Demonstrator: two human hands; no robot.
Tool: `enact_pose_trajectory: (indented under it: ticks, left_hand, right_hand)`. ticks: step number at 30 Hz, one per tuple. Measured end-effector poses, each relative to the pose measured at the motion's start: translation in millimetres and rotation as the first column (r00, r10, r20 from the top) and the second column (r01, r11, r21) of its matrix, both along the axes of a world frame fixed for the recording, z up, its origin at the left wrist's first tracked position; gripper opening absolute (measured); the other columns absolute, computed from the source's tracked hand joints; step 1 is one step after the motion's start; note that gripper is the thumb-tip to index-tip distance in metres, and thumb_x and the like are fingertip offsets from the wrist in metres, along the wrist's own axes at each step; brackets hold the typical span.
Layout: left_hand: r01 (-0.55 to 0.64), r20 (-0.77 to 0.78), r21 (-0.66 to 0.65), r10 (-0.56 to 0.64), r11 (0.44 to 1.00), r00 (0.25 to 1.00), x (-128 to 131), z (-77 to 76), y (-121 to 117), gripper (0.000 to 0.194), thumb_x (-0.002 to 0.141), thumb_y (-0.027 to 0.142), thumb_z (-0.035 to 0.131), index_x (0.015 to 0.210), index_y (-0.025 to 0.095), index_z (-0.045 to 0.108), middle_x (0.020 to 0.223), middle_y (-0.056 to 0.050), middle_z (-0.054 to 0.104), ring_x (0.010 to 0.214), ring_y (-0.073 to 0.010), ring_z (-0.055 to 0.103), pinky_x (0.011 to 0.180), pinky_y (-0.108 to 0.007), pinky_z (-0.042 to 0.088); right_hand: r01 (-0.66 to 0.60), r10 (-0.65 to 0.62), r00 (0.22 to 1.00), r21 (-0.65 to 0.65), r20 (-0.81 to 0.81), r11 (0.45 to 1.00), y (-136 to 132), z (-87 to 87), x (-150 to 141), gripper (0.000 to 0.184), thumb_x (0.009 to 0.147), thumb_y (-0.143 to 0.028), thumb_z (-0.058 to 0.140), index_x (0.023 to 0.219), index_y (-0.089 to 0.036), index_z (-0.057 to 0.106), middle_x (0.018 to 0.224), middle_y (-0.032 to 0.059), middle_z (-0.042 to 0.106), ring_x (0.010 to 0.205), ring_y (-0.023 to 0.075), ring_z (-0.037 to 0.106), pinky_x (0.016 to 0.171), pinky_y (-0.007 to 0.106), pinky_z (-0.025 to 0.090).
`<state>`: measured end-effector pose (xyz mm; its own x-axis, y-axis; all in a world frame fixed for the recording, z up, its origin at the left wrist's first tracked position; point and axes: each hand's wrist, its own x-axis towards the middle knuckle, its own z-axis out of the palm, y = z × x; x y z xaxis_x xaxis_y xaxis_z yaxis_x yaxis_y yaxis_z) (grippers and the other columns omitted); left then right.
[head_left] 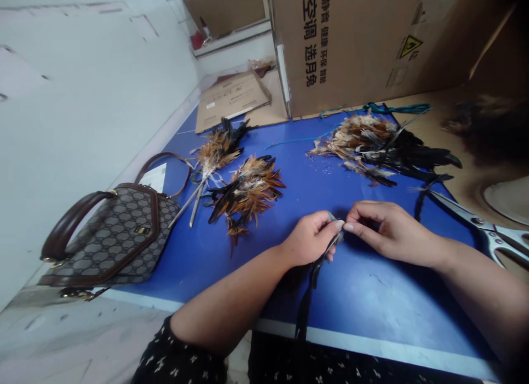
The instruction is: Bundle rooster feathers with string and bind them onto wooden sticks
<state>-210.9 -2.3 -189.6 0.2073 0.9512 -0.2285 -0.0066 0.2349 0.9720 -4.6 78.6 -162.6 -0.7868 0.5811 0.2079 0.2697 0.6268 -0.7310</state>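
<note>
My left hand (312,239) is closed around a dark feather strip (305,307), whose long black end hangs down past the table's front edge. A bit of teal thread shows at its fingertips. My right hand (386,230) meets the left one, thumb and forefinger pinched at the strip's upper end; what exactly lies between them is too small to make out. Beyond the hands lies a pile of brown and black feathers (363,139). To the left are a brown feather bunch (254,188) and another feather bunch with sticks (215,152).
Large scissors (483,224) lie by my right forearm. A patterned handbag (124,230) stands at the left edge of the blue table (289,180). Behind are a big cardboard box (351,42) and flattened cardboard (231,100). Teal cord (400,107) lies beside the feather pile.
</note>
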Motion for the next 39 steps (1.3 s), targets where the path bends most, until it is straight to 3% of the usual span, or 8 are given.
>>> enact_pose_trajectory:
  ticks: [5, 9, 19, 25, 31, 39]
  left_hand:
    - [0.066, 0.044, -0.002, -0.066, 0.998, 0.997, -9, -2.0, 5, 0.048, 0.088, 0.059, 0.072, 0.08, 0.014, 0.062, 0.072, -0.005, 0.068, 0.063, -0.0141, 0.07, 0.062, -0.025, 0.053]
    - [0.101, 0.033, -0.009, -0.101, 0.995, 0.994, -14, -1.8, 7, 0.049, 0.085, 0.06, 0.075, 0.079, 0.012, 0.066, 0.077, -0.008, 0.071, 0.067, -0.0142, 0.069, 0.063, -0.025, 0.049]
    - [0.101, 0.065, -0.102, -0.095, 0.99, 0.993, -6, 4.0, 1, 0.048, 0.091, 0.063, 0.066, 0.089, 0.016, 0.057, 0.071, -0.006, 0.072, 0.054, -0.0104, 0.062, 0.054, -0.021, 0.046]
    - [0.11, 0.057, -0.094, -0.105, 0.99, 0.993, -11, 5.8, 3, 0.049, 0.087, 0.062, 0.072, 0.084, 0.014, 0.061, 0.072, -0.007, 0.071, 0.056, -0.0117, 0.063, 0.054, -0.022, 0.047]
    - [0.07, -0.007, 0.011, -0.07, 0.997, 0.998, -18, 0.0, 7, 0.047, 0.081, 0.057, 0.08, 0.073, 0.011, 0.073, 0.096, -0.01, 0.069, 0.071, -0.0124, 0.067, 0.069, -0.027, 0.053]
    - [0.08, 0.059, 0.036, -0.082, 0.996, 0.995, -17, 3.8, 8, 0.041, 0.079, 0.049, 0.084, 0.068, 0.012, 0.072, 0.089, -0.007, 0.067, 0.077, -0.0138, 0.064, 0.078, -0.029, 0.051]
  right_hand:
    - [-0.082, 0.082, 0.996, -0.01, -0.023, 0.997, -4, 2.5, -2, 0.025, 0.101, -0.037, 0.063, 0.083, -0.02, 0.068, 0.077, 0.0032, 0.067, 0.068, 0.0138, 0.059, 0.064, 0.027, 0.045]
    - [-0.173, 0.175, 0.984, 0.067, -0.034, 0.983, -5, 1.1, -1, 0.02, 0.102, -0.032, 0.062, 0.088, -0.021, 0.071, 0.081, 0.0042, 0.068, 0.073, 0.0152, 0.061, 0.069, 0.028, 0.047]
    - [-0.208, 0.208, 0.978, 0.247, 0.027, 0.946, -4, 0.3, 1, 0.019, 0.104, -0.028, 0.058, 0.094, -0.021, 0.072, 0.087, 0.0047, 0.068, 0.074, 0.014, 0.063, 0.068, 0.027, 0.046]
    - [-0.214, 0.202, 0.977, 0.323, 0.071, 0.922, -4, -1.7, 1, 0.02, 0.105, -0.028, 0.056, 0.098, -0.019, 0.072, 0.089, 0.0072, 0.07, 0.077, 0.0158, 0.065, 0.071, 0.029, 0.048]
    - [-0.212, 0.21, 0.977, 0.31, 0.04, 0.927, -4, 2.6, 1, 0.02, 0.106, -0.027, 0.055, 0.096, -0.02, 0.071, 0.087, 0.0068, 0.069, 0.074, 0.0156, 0.065, 0.068, 0.029, 0.047]
    - [-0.206, 0.21, 0.978, 0.236, 0.009, 0.95, -5, 3.0, 3, 0.018, 0.104, -0.03, 0.058, 0.094, -0.021, 0.069, 0.085, 0.0057, 0.067, 0.074, 0.0157, 0.063, 0.069, 0.029, 0.047]
